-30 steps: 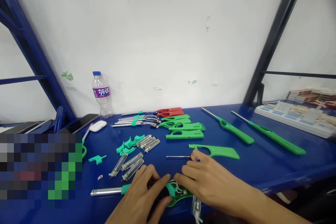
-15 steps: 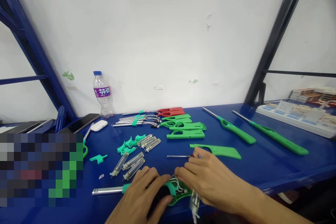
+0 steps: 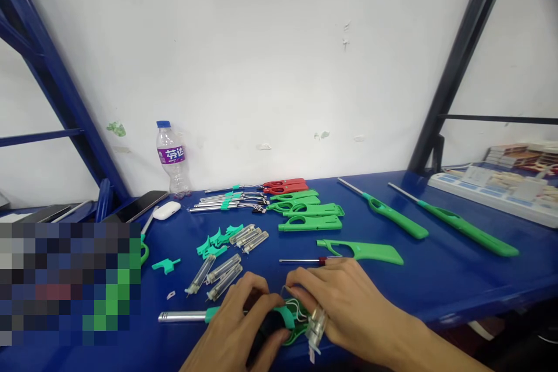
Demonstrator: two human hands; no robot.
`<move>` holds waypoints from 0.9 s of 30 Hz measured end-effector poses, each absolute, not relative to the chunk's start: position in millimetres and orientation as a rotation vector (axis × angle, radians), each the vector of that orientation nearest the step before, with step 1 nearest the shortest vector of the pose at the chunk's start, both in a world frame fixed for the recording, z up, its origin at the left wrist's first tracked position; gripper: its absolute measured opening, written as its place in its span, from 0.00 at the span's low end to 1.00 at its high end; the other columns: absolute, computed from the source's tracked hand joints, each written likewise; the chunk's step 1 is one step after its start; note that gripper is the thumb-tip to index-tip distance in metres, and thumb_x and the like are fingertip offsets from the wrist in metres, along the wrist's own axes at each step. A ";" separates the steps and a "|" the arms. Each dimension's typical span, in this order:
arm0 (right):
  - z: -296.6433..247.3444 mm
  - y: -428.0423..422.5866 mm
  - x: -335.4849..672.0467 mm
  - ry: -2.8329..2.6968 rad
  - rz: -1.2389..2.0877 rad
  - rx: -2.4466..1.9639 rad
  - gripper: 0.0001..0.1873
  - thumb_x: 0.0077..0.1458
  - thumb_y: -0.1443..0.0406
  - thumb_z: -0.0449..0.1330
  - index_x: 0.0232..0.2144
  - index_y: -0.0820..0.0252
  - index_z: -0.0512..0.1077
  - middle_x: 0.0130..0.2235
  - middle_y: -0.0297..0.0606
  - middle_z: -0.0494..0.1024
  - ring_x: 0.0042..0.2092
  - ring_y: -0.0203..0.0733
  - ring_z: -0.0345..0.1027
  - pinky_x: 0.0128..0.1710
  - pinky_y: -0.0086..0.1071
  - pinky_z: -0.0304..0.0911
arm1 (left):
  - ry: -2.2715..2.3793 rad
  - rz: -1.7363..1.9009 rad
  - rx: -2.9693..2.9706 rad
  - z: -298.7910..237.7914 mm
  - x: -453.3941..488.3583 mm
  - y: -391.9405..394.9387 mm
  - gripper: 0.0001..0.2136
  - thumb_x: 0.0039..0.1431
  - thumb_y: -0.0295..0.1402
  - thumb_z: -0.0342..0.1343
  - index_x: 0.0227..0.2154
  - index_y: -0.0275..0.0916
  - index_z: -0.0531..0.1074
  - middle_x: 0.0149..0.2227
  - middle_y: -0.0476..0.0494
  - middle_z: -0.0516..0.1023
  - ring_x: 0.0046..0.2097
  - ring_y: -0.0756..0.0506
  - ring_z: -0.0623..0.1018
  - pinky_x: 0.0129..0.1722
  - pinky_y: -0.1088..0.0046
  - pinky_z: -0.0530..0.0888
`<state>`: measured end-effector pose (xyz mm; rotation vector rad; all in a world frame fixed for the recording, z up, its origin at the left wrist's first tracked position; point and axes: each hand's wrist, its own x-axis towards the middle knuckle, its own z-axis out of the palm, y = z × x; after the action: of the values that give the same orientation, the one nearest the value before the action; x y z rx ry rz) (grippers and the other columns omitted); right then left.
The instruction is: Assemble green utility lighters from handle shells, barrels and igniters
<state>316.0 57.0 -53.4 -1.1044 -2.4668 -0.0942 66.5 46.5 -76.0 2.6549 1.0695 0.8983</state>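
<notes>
At the table's front lies an opened green gas lighter [image 3: 297, 334], its metal tube [image 3: 182, 316] pointing left and white wires [image 3: 296, 308] showing inside. My left hand [image 3: 239, 325] is closed around the lighter's body near the teal trigger [image 3: 285, 318]. In my right hand [image 3: 340, 308] I hold a clear fuel tank [image 3: 315, 328] that hangs under the fingers, over the handle end. A thin tube or wire runs near those fingertips. Just beyond the right hand lie a screwdriver [image 3: 300, 261] and a green handle half [image 3: 370, 251].
Loose clear tanks [image 3: 222, 270] and teal triggers [image 3: 215, 241] lie left of centre. Behind are metal tubes [image 3: 226, 203], green shells [image 3: 310, 223] and red shells [image 3: 285, 186]. Two whole lighters [image 3: 396, 218] lie right, near a power strip [image 3: 492, 200]. A bottle [image 3: 173, 160] stands by the wall.
My right hand has drawn slightly up and turned, and the clear tank has tilted and shifted a little left. My left hand keeps its hold on the lighter.
</notes>
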 end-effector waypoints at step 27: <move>-62.4 60.8 300.6 -2.304 0.096 -1.177 0.10 0.72 0.72 0.52 0.47 0.53 0.67 0.33 0.31 0.84 0.30 0.44 0.79 0.30 0.36 0.46 | 1.130 0.931 2.817 -81.4 63.2 49.0 0.18 0.66 0.30 0.66 0.55 0.51 0.73 0.45 0.49 0.80 0.47 0.42 0.85 0.54 0.62 0.84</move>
<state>300.6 60.8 -62.4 -1.1767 -2.3035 0.0963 63.2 49.0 -81.4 2.8171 1.1299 0.9314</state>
